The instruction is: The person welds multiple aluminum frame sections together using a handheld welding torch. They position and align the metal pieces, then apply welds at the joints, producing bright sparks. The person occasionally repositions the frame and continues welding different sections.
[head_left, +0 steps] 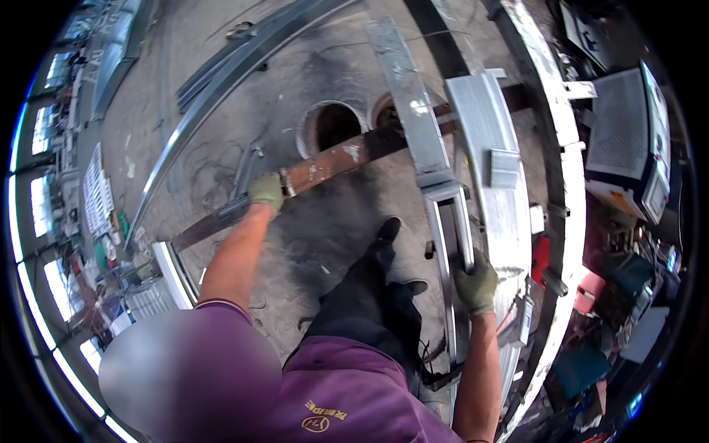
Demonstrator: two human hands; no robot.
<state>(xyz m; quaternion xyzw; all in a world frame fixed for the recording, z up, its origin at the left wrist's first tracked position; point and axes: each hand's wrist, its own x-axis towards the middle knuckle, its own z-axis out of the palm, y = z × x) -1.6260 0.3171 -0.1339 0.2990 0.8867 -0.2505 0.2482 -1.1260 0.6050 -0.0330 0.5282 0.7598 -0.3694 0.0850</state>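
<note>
My left hand (266, 192), in a green work glove, is closed over a rusty steel beam (325, 168) that runs across in front of me. A small pale piece shows at its fingertips; I cannot make out what that is. My right hand (476, 284), gloved alike, has its fingers wrapped round the near end of a grey metal bar (464, 229). This bar lies along a long galvanized steel profile (406, 96) on my right. Beside it rests a wider stack of galvanized channels (480, 111), with a short metal block (504, 168) on top.
Two round openings, one a wide pipe mouth (336, 129), lie beyond the rusty beam. Long curved-looking steel profiles (221, 85) lie at the far left. A pale beam (569, 184) runs down the right, past which stands a white machine cabinet (624, 122). Thin cables cross the floor.
</note>
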